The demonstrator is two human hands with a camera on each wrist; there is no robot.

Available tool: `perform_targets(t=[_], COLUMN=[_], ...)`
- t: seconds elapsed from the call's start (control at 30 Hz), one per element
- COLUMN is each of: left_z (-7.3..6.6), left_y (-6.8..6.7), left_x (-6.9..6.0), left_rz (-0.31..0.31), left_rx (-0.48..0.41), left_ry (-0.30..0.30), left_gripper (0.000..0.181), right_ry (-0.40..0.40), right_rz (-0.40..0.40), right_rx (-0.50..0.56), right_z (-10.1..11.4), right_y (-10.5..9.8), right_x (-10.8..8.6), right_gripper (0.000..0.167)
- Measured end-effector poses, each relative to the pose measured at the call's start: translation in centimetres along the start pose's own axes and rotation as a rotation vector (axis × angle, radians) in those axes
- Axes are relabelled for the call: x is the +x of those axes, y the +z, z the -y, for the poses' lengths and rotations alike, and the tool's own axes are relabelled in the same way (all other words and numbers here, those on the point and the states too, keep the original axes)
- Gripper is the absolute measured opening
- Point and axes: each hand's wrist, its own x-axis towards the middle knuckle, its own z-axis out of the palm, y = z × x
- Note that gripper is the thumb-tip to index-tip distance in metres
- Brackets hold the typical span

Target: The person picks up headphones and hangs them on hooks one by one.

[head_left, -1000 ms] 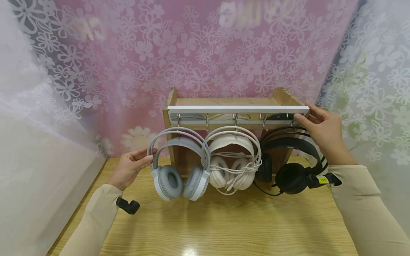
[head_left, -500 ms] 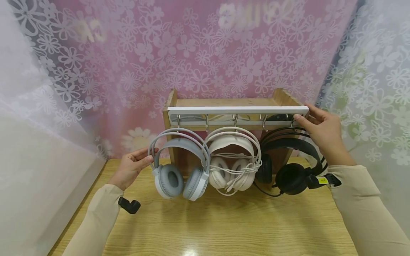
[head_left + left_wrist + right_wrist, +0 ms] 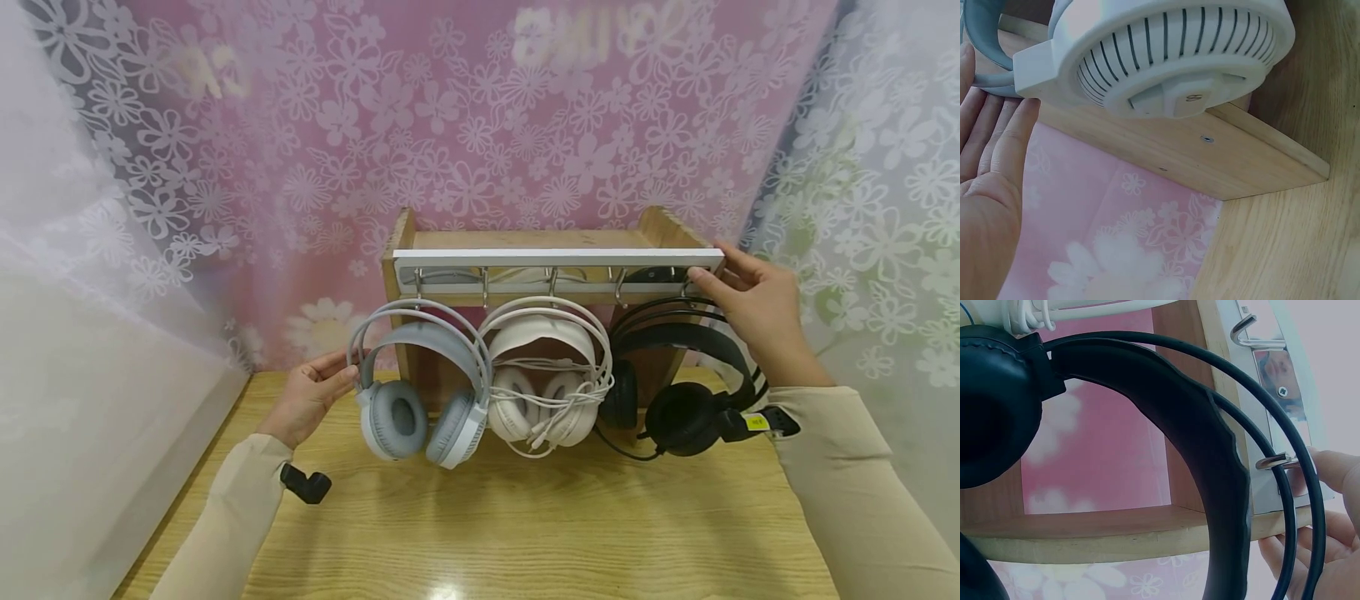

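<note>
Pale blue-grey headphones (image 3: pixel 390 417) hang at the left end of a hook rack, by their thin double headband. My left hand (image 3: pixel 307 396) pinches the left side of that headband between thumb and fingers; in the left wrist view the vented outer side of an ear cup (image 3: pixel 1172 56) faces up close. My right hand (image 3: pixel 761 304) holds the right end of the white hook rail (image 3: pixel 555 253), thumb in front and fingers behind. Black headphones (image 3: pixel 682 417) hang beside it, their headband (image 3: pixel 1210 450) over a metal hook (image 3: pixel 1272 461). White headphones (image 3: pixel 543 400) with a wound cable hang in the middle.
The rail is fixed to a wooden shelf (image 3: pixel 525 239) standing on a wood-grain table (image 3: pixel 525 533). Several metal hooks, including a bare-looking hook (image 3: pixel 620 287), line its front. A pink flowered curtain (image 3: pixel 450 108) is behind; pale sheets (image 3: pixel 112 375) close in both sides.
My left hand has shifted very slightly right, and the pale headphones' ear cups have tilted up a little. The right hand, the rack and the other headphones stay in place.
</note>
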Motion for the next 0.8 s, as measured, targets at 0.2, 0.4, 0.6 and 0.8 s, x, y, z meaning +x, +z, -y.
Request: perform_targets(t=[0.2, 0.4, 0.6, 0.8], left_z=[0.1, 0.4, 1.1, 1.2], left_y=[0.1, -0.2, -1.0, -1.7], left_x=[-0.1, -0.4, -1.0, -1.6], left_rz=[-0.017, -0.013, -0.030, -0.033], left_rx=[0.012, 0.038, 0.169, 0.359], left_ry=[-0.008, -0.018, -0.093, -0.163], left_gripper=[0.037, 0.035, 0.046, 0.057], right_ry=[-0.018, -0.009, -0.003, 0.010], right_rz=[0.000, 0.003, 0.004, 0.029], right_rx=[0.016, 0.012, 0.012, -0.031], right_z=[-0.1, -0.1, -0.1, -0.1], right_y=[0.1, 0.2, 0.1, -0.4], right_x=[0.3, 0.3, 0.3, 0.5], right_gripper=[0.062, 0.062, 0.063, 0.065])
